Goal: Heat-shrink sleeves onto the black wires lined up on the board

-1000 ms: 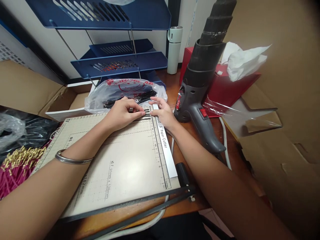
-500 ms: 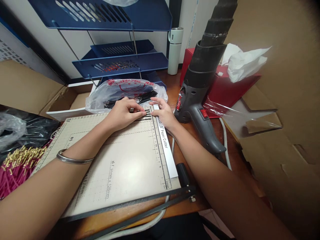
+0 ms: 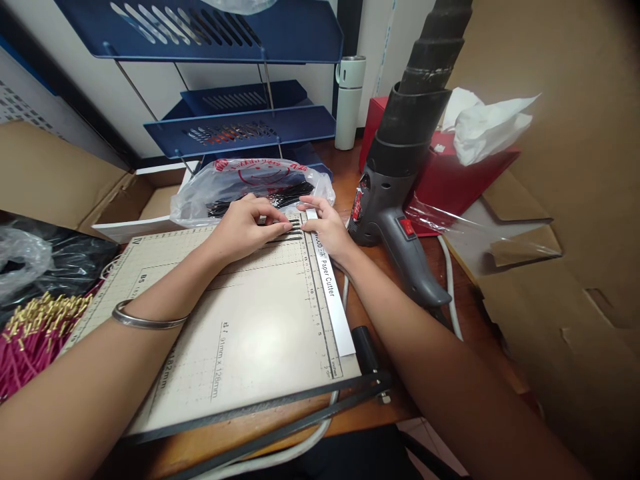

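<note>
A cream paper cutter (image 3: pixel 270 313) with printed grid lines lies under both forearms. Several short, thin black cords (image 3: pixel 297 230) lie side by side near its far right corner, their ends toward the ruler edge. My left hand (image 3: pixel 250 223) has thumb and fingers closed on these cords and rests on the board. My right hand (image 3: pixel 327 230) lies over the white "Paper Cutter" strip (image 3: pixel 334 307), its thumb tip at the cord ends and its fingers apart. Whether the right thumb presses on a cord is hard to see. The cutter's black arm (image 3: pixel 300 417) runs along the near edge.
Beyond the cutter sits a clear plastic bag (image 3: pixel 200 190) with black cords inside. A grey heat gun (image 3: pixel 400 173) stands at right before a red tissue box (image 3: pixel 450 180). Gold-tipped magenta cords (image 3: pixel 45 327) lie left. Blue trays (image 3: pixel 240 130) and a pale bottle (image 3: pixel 351 103) stand behind.
</note>
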`<state>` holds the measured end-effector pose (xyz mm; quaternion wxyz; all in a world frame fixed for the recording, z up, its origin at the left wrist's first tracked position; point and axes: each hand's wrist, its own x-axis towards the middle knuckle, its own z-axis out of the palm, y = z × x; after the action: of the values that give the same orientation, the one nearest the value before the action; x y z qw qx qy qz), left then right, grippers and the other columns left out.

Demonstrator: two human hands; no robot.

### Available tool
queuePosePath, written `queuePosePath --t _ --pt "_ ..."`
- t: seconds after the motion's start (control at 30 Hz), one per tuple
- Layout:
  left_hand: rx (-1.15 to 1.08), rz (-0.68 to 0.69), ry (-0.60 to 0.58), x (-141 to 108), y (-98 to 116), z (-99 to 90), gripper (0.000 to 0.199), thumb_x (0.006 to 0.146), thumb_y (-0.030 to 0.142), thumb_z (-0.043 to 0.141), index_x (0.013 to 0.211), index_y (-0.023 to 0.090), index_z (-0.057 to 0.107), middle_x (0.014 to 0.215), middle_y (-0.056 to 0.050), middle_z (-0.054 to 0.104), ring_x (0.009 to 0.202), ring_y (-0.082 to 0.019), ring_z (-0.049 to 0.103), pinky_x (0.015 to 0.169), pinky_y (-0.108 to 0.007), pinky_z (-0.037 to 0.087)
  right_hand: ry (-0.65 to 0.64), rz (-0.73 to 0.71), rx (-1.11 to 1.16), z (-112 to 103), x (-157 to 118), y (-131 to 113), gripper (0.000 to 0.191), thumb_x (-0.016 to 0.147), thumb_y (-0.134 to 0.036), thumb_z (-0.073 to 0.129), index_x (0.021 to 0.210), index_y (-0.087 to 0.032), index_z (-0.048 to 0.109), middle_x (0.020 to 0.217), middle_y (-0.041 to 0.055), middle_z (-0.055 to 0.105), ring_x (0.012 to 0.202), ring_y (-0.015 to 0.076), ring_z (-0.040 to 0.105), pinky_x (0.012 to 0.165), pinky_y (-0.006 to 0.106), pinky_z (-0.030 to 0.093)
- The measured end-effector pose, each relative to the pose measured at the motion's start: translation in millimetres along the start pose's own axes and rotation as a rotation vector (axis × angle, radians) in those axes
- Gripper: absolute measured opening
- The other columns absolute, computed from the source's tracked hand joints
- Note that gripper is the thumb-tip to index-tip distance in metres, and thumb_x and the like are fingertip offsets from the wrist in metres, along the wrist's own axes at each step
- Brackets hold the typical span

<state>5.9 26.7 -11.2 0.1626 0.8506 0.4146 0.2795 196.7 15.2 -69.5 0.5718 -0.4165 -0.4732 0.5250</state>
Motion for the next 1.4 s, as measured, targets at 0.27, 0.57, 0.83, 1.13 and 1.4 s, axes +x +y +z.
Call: queuePosePath --t 0.27,0.57,0.83,1.13,1.4 --pt "-0.027 0.026 -0.043 -3 2 -3.9 0.029 0.084 0.05 0.072 0.08 0.024 0.081 0.074 -0.004 0.069 0.082 -0.022 0.055 0.082 -0.039 0.044 -0.039 0.003 -0.007 -3 -2 -1 0.066 0.052 -0.021 0.067 0.118 -0.025 0.06 0.126 0.007 0.064 0.129 0.0306 0.058 0.122 0.052 0.043" --pt "-0.028 0.036 -0.069 -2 0 -3.0 0.028 0.083 0.049 0.073 0.08 0.022 0.081 0.073 -0.004 0.069 0.083 -0.022 0.054 0.079 -0.036 0.041 -0.065 -0.002 -0.016 -5 0 2 0.071 0.05 -0.023 0.068 0.12 -0.027 0.057 0.125 0.0055 0.062 0.122 0.0303 0.059 0.119 0.054 0.044" --pt "-0.029 0.057 -0.065 -1 -2 -2.0 0.025 0.083 0.045 0.073 0.08 0.023 0.082 0.072 -0.003 0.07 0.083 -0.022 0.056 0.081 -0.036 0.041 -0.079 -0.007 -0.006 -4 1 3 0.071 0.049 -0.022 0.067 0.119 -0.027 0.056 0.123 0.0063 0.059 0.125 0.0313 0.056 0.116 0.051 0.046" --pt "-0.025 0.065 -0.064 -1 -3 -1.7 0.025 0.083 0.047 0.074 0.08 0.023 0.083 0.073 -0.003 0.071 0.083 -0.022 0.056 0.081 -0.036 0.042 -0.097 -0.022 -0.019 -7 4 8 0.072 0.051 -0.021 0.068 0.122 -0.026 0.057 0.127 0.0067 0.06 0.118 0.0293 0.059 0.113 0.051 0.048" --pt "-0.013 0.086 -0.069 -1 -4 -1.9 0.024 0.084 0.045 0.073 0.08 0.023 0.083 0.073 -0.003 0.071 0.081 -0.021 0.056 0.079 -0.035 0.041 -0.129 -0.045 -0.03 -9 3 7 0.073 0.051 -0.023 0.071 0.122 -0.026 0.058 0.125 0.0061 0.06 0.121 0.03 0.057 0.116 0.052 0.045"
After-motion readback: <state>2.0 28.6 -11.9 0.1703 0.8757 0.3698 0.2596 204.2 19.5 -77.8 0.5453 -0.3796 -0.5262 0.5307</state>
